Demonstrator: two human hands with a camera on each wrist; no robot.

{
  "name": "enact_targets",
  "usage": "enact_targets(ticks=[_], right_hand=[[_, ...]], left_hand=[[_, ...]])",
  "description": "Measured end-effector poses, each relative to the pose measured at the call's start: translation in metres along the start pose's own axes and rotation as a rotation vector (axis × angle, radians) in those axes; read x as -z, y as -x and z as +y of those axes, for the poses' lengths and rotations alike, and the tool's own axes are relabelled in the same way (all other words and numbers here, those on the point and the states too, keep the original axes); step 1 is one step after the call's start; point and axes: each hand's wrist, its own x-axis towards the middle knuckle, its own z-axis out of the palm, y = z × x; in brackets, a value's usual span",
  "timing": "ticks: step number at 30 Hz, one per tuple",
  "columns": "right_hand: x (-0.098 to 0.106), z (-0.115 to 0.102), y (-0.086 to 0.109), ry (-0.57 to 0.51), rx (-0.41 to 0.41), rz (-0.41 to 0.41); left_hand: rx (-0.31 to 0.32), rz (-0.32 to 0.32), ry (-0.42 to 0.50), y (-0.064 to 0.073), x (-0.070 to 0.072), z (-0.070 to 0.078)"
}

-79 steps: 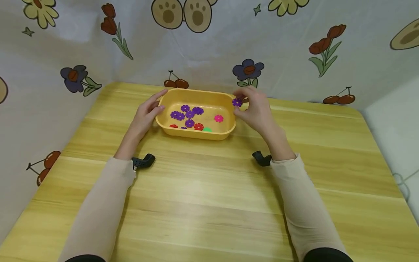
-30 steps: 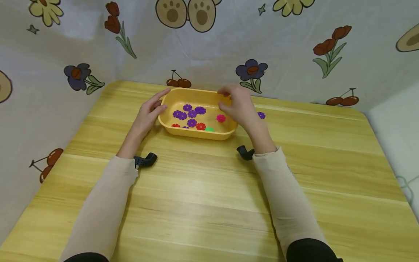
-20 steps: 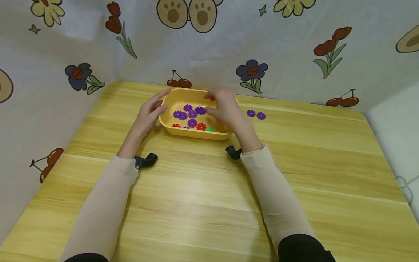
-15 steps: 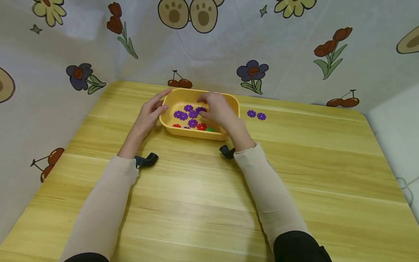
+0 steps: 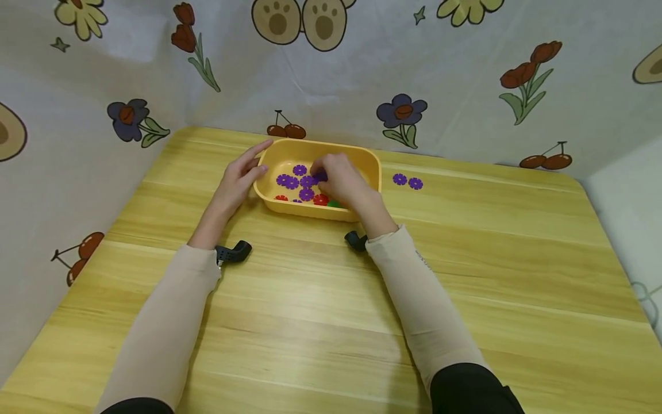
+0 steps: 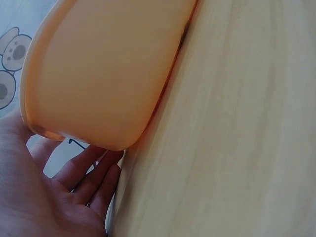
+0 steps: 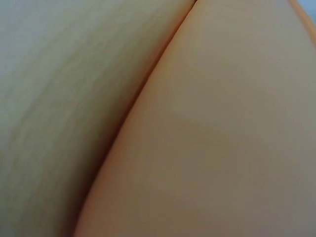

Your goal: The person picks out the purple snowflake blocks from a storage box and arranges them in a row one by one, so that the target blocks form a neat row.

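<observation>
A yellow plastic tub (image 5: 315,213) stands near the table's back edge in the head view. My left hand (image 5: 239,181) grips its left end; the left wrist view shows fingers (image 6: 81,170) against the outer wall. Inside lie several purple snowflake discs (image 5: 307,194), a red disc (image 5: 320,199) and a partly covered green disc (image 5: 333,203). My right hand (image 5: 343,181) reaches into the tub, thumb and fingers around a purple snowflake disc (image 5: 319,177) that they partly hide. Only the tub's outer wall (image 7: 207,148) and the table show in the right wrist view.
Two purple discs (image 5: 407,181) lie side by side on the wooden table (image 5: 310,322), right of the tub. Behind the table hangs a patterned cloth (image 5: 341,80). A dark camera mount (image 5: 235,252) sits at each wrist.
My right hand has put a purple disc on the table beside another, then moved left into the tub and down to the purple discs. My left hand has stayed on the tub.
</observation>
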Motion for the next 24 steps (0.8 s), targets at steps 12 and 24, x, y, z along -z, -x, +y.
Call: enact_targets(ticks=[12, 24], right_hand=[[0.001, 0.0, 0.003, 0.158, 0.029, 0.072], [0.01, 0.002, 0.015, 0.085, 0.038, 0.11]], left_hand=[[-0.006, 0.005, 0.013, 0.001, -0.002, 0.002], [-0.002, 0.002, -0.007, 0.001, -0.002, 0.002]])
